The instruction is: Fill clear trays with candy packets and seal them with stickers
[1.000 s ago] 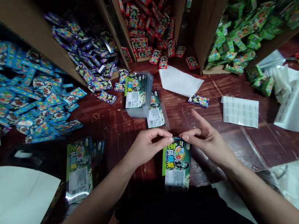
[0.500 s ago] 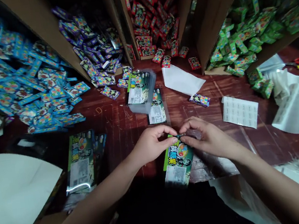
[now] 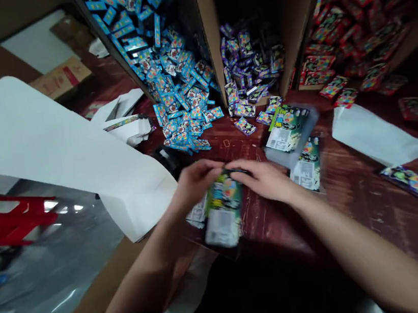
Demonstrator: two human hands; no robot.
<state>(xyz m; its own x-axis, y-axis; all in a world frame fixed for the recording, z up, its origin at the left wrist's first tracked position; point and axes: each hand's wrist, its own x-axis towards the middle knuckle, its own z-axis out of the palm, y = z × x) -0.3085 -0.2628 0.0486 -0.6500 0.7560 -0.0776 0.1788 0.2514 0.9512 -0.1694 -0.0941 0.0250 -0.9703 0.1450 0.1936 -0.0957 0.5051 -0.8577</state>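
Both hands pinch the top edge of a printed candy bag, green and black with a white label panel on its lower part. My left hand closes on its upper left corner, and my right hand on the upper right. The bag hangs over other printed bags, of which a label peeks out at its left. To the right lies a stack of similar bags, overlapping another printed bag on the table. What the fingertips cover at the top edge is hidden.
Cardboard boxes hold blue candy packets, purple packets and red packets. White paper and a purple packet lie on the right of the table. At left are a large white sheet and a red plastic piece.
My view has turned to the left. Both hands have carried the candy bag leftward, from the middle of the table to over the other bags at the left.
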